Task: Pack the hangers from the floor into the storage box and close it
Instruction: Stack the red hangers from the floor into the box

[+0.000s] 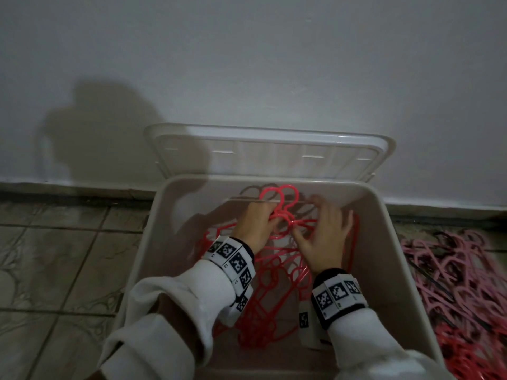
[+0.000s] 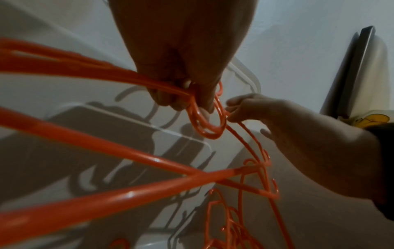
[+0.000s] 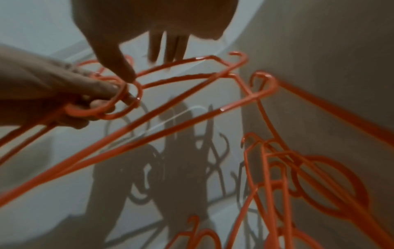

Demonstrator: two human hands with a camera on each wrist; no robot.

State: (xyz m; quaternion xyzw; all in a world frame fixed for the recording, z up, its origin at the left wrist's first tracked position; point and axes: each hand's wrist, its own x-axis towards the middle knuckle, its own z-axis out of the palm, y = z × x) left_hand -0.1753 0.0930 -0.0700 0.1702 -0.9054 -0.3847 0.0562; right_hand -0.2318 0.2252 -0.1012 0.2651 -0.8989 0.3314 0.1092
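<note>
The white storage box (image 1: 384,215) stands on the floor, its lid (image 1: 269,152) swung up against the wall. Several red hangers (image 1: 274,283) lie inside it. Both hands are down in the box. My left hand (image 1: 267,215) grips the bunched hooks (image 2: 209,128) of a few red hangers, fingers curled round them (image 2: 187,94). My right hand (image 1: 323,215) hovers beside it with straight fingers; its thumb (image 3: 125,74) touches the same hooks (image 3: 119,109). On the floor to the right of the box lies a pile of pink hangers (image 1: 452,270) and red hangers (image 1: 472,357).
A pale wall (image 1: 247,64) rises just behind the box, with a dark skirting line at its foot. Grey tiled floor (image 1: 55,270) stretches to the left. A small tagged white block (image 1: 307,325) rests inside the box near my right wrist.
</note>
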